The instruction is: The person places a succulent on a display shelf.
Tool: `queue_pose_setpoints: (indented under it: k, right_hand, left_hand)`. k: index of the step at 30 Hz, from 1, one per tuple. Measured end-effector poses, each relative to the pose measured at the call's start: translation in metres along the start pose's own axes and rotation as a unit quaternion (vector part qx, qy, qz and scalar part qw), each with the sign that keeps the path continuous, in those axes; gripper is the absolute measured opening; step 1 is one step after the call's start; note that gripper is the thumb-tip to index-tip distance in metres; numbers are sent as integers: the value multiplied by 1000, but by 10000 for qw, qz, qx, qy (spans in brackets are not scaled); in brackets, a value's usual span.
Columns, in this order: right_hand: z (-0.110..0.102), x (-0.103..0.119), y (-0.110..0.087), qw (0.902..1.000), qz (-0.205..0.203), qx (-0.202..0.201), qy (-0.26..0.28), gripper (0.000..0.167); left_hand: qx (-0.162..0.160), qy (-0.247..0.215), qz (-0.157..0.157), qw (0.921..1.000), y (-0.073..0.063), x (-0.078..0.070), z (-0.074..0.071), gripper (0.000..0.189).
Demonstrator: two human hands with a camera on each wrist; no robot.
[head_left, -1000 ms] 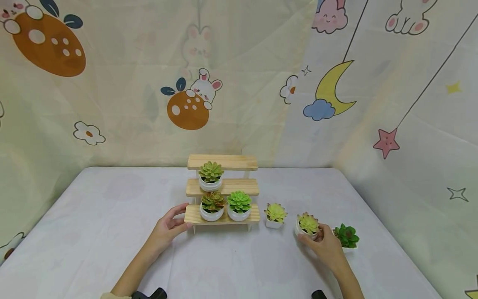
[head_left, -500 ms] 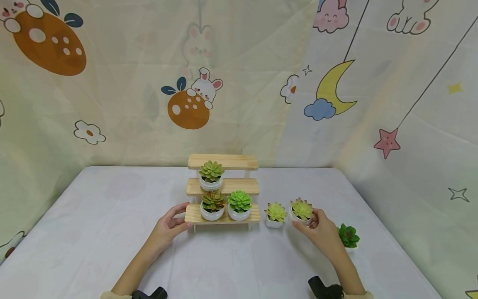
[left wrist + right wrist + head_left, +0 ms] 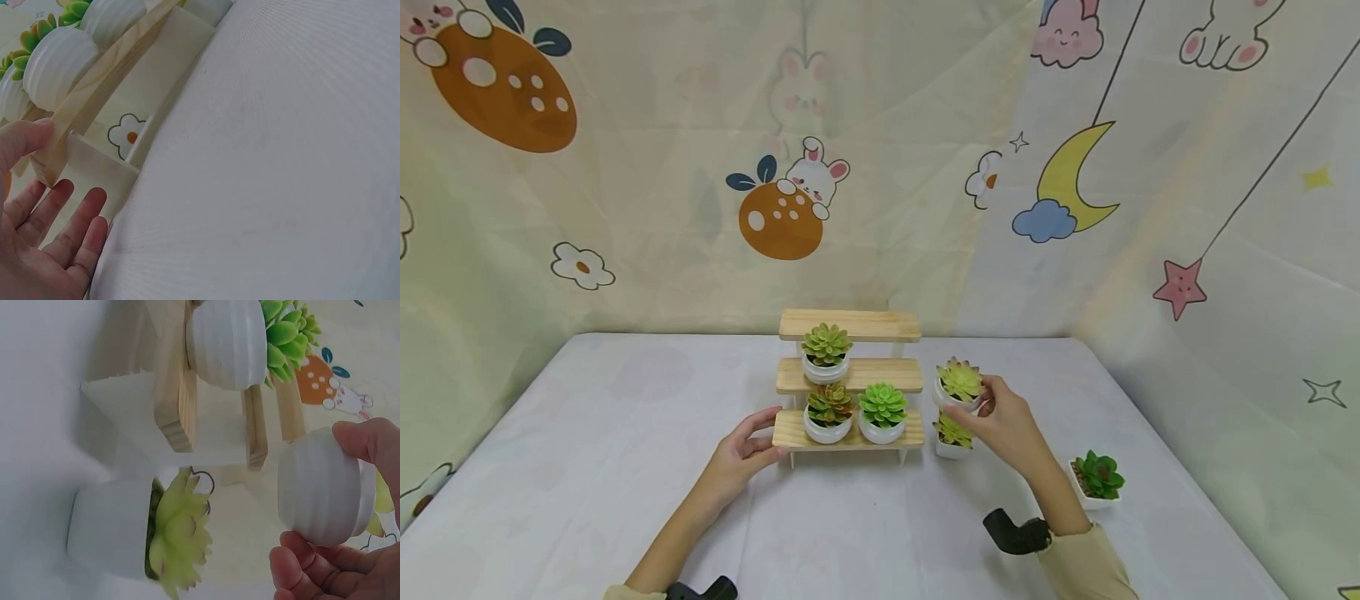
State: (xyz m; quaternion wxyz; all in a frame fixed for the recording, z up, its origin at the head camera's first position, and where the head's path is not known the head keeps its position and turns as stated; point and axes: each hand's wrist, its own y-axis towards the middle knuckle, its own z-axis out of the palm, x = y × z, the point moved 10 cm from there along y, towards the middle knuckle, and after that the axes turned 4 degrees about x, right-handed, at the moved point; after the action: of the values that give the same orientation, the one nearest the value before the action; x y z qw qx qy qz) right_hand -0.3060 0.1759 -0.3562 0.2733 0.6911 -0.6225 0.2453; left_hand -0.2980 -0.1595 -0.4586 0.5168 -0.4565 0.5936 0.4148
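Observation:
A three-tier wooden plant stand (image 3: 848, 443) stands mid-table with several potted succulents on its lower two steps. My left hand (image 3: 747, 450) grips the left end of the bottom step, thumb over the plank (image 3: 94, 81) and fingertips under its edge. My right hand (image 3: 1006, 421) pinches a yellow-green potted succulent (image 3: 959, 380) by its round ribbed white pot (image 3: 325, 487), thumb on one side and fingers on the other. It is raised off the table, right of the stand. Below it, a yellow-green succulent in a square white pot (image 3: 952, 451) is partly hidden in the head view.
A dark green succulent in a square white pot (image 3: 1096, 479) sits at the right, near my right forearm. A white cloth covers the table (image 3: 625, 400). Behind it hangs a curtain (image 3: 895, 167) printed with cartoons.
My right hand has carried the round-potted succulent leftward and up, from beside the dark green plant to above the square-potted yellow-green one. My left hand has kept its grip on the stand.

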Motion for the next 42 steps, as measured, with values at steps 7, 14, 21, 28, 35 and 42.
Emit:
queue_pose_setpoints:
  k: [7,14,21,28,35,42]
  right_hand:
    - [14,21,20,9996,-218,111,-141,70]
    - [26,31,34,9992,-262,283,-69,74]
    - [33,33,41,9992,-248,319,10,77]
    - [37,41,44,9990,-232,364,78,77]
    - [44,50,47,9987,-286,406,56,76]
    - [48,65,47,9972,-647,326,198,65]
  left_hand:
    - [9,9,8,10000,0,0,0,61]
    - [-1,-9,47,10000,-1,-1,1,62]
    - [59,-37,70,10000,-1,-1,2,61]
    - [7,46,68,10000,-1,-1,1,62]
    - [-46,43,32,10000,-2,-1,-1,60]
    - [-49,78,106,9999,-1,-1,-1,60]
